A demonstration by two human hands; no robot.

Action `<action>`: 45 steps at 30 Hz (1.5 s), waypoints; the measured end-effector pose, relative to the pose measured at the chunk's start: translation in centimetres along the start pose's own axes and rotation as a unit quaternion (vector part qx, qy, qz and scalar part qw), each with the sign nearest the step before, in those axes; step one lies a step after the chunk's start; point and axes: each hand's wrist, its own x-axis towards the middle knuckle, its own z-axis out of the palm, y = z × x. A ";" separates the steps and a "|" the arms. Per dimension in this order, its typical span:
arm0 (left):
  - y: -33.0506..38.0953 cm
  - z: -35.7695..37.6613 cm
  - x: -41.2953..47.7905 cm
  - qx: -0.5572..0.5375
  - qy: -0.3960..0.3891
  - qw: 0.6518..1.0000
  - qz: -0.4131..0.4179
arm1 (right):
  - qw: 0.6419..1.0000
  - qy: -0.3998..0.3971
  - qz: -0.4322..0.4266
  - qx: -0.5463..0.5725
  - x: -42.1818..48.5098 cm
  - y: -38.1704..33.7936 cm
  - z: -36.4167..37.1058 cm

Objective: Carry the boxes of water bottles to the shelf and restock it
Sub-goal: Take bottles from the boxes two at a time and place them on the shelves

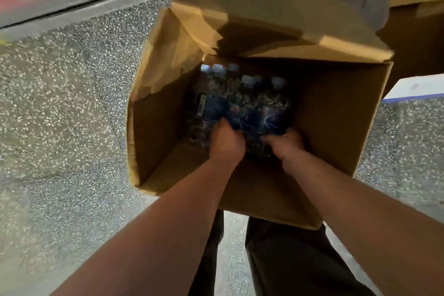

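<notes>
One pack of water bottles [242,103] lies deep inside one open cardboard box [336,115], toward its left and far side. Six pale caps show along the pack's far end, though blur makes the count unsure. Two hands reach down into the box from the near side. The left hand [227,142] grips the pack's near end with its fingers curled into the dark blue wrapping, and the right hand [284,143] grips the same end just to the right, its fingers also curled in. The pack lies beyond both hands, touching them. Two of the box's flaps stand open, one far and one left. The box rests on a speckled floor [72,103]. One second brown carton [413,38] and one white box [418,89] sit to the right, and the person's two dark trouser legs [288,259] stand nearest.
</notes>
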 end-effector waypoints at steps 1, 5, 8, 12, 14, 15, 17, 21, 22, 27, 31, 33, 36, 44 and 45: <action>-0.1 -0.1 0.3 0.004 0.006 1.000 0.001 | 1.000 -0.005 0.002 0.013 0.3 0.0 0.2; 0.1 -0.2 1.6 -0.034 -0.065 0.997 -0.016 | 0.999 -0.010 -0.005 0.035 1.2 -0.1 1.4; 0.6 0.0 2.7 -0.084 -0.093 0.991 -0.049 | 0.999 -0.022 -0.025 0.028 2.1 0.1 1.5; -1.6 1.2 4.4 -0.083 -0.077 0.993 -0.039 | 0.998 -0.050 -0.013 0.035 2.8 0.7 1.4; -1.2 0.5 3.7 -0.097 -0.076 0.991 -0.050 | 0.997 -0.053 0.008 0.056 2.7 0.7 1.2; -0.9 0.2 3.4 -0.092 -0.076 0.992 -0.046 | 0.996 -0.053 0.016 0.066 2.9 0.8 1.1; -0.7 -0.1 3.3 -0.085 -0.081 0.992 -0.040 | 0.996 -0.050 0.021 0.077 2.9 0.9 0.9; -0.5 -0.7 2.7 -0.096 -0.082 0.991 -0.042 | 0.995 -0.051 0.039 0.077 2.0 0.5 0.8; -0.4 -1.0 2.4 -0.104 -0.076 0.991 -0.040 | 0.995 -0.052 0.045 0.073 1.7 0.3 0.6; 0.0 -2.2 -0.6 -0.163 -0.073 0.983 -0.039 | 0.994 -0.074 0.043 0.065 -1.3 -0.8 -1.2; 1.3 -3.6 -4.5 -0.219 -0.051 0.974 -0.035 | 0.996 -0.082 0.007 0.044 -4.6 -2.0 -3.9; 2.1 -4.3 -6.6 -0.256 -0.042 0.965 -0.031 | 0.997 -0.073 -0.030 0.014 -6.6 -2.5 -5.1; 3.6 -5.4 -10.0 -0.288 -0.013 0.957 -0.016 | 0.996 -0.060 -0.070 -0.014 -10.1 -3.3 -7.0; 5.1 -9.0 -17.5 -0.322 0.025 0.946 0.033 | 0.989 -0.042 -0.140 -0.035 -18.8 -4.1 -10.3; 5.2 -9.7 -18.5 -0.314 0.022 0.948 0.042 | 0.988 -0.039 -0.150 -0.022 -19.9 -4.2 -10.4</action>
